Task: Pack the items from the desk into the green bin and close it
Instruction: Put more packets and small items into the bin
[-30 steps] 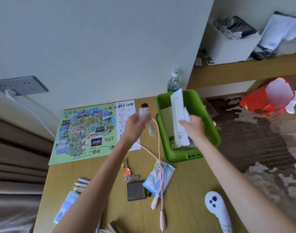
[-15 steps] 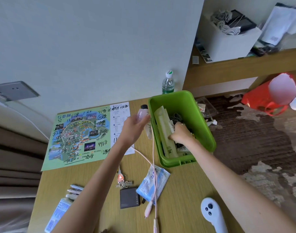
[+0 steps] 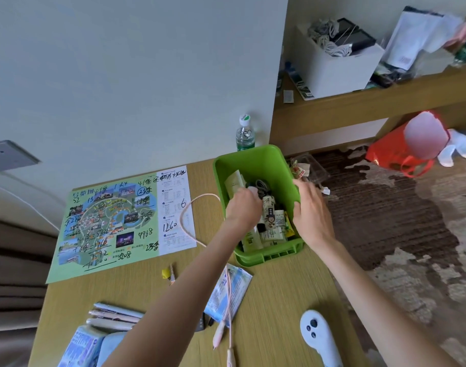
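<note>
One pink cable (image 3: 183, 219) beside green bin (image 3: 253, 160)

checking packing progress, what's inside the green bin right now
The green bin holds tubes, a dark cord and a pale carton. The left hand reaches in and covers whatever is beneath it; the bin's floor is hidden.
</note>
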`<act>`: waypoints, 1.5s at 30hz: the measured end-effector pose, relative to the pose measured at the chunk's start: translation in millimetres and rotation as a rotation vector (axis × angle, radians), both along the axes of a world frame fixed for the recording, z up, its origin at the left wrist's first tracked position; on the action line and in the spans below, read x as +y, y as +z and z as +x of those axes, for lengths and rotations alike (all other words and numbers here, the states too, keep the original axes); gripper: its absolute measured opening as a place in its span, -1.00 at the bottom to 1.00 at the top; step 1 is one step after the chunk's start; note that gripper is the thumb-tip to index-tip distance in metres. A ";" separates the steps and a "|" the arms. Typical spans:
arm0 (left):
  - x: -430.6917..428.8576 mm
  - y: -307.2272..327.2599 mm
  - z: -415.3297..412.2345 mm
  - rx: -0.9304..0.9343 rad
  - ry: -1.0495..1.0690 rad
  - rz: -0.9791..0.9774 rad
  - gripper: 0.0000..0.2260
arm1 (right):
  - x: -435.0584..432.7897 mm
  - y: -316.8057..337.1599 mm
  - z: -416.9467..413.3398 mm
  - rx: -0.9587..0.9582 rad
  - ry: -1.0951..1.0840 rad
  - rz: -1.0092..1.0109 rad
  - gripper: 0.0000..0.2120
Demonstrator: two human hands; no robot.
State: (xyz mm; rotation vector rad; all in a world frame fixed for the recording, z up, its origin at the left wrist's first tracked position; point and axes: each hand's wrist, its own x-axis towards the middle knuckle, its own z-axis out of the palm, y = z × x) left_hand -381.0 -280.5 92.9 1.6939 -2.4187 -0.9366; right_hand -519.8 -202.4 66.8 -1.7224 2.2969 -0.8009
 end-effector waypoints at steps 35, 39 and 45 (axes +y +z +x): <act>110.1 -67.2 207.0 0.041 0.167 -0.156 -0.90 | 79.7 -13.3 136.6 0.178 0.418 -0.187 -0.63; 149.4 -97.2 233.1 -0.030 0.176 -0.047 -0.85 | 96.6 -47.9 160.3 0.192 0.674 -0.050 -0.72; 178.9 -118.7 247.0 -0.131 0.139 -0.071 -0.68 | 83.8 -79.7 180.3 0.440 0.934 0.440 -0.34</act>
